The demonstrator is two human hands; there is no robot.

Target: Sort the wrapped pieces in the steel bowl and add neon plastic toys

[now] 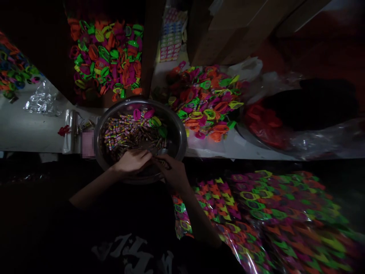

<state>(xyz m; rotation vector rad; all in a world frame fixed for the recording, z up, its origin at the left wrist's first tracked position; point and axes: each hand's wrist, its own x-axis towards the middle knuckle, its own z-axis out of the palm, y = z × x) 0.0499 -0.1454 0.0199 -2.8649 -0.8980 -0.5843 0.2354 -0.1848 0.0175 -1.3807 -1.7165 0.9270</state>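
My left hand (pixel 133 161) and my right hand (pixel 173 170) meet above the near side of a round metal basin (pixel 182 131). The fingers of both hands are bent and pressed together, and their fingertips almost touch. Something small seems to lie between them, too dark to make out. Inside the basin, a heap of small, striped wrapped rolls (pixel 122 131) fills the left and middle. On top of the rolls at the back lie magenta plastic toy watches (pixel 137 113) and a green one (pixel 155 121).
Behind the basin stands a box of bright toy watches (pixel 104 62). A loose pile of toy watches (pixel 205 99) lies to its right. Clear bags packed with watches (pixel 282 198) are low at the right. Plastic bags (pixel 42 99) and a cardboard box (pixel 228 34) stand around.
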